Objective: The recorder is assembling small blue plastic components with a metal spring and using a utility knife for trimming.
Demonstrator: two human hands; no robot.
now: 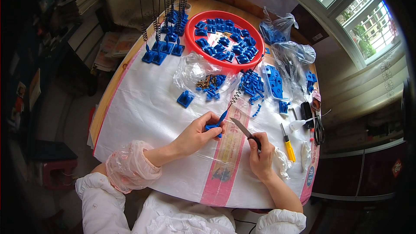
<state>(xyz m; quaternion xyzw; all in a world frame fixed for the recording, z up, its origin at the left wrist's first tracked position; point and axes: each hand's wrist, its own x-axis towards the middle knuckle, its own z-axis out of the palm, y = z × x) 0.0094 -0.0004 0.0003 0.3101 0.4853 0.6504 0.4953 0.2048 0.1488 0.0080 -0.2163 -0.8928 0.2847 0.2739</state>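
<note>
My left hand is closed around a blue plastic base with a spring rod. The dark coiled rod leans up and to the right from it, above the table. In my right hand is a knife with a black handle, its dark blade pointing up and left toward the blue piece. Blade and piece look slightly apart. A loose blue base lies beyond my left hand. Farther off, small blue parts lie in a heap beside brass-coloured screws on clear plastic.
A red round tray holds many blue bases. Finished-looking spring rods on bases stand upright at the far left. Along the right lie a yellow-handled screwdriver, a white bottle, scissors and a clear box of blue parts.
</note>
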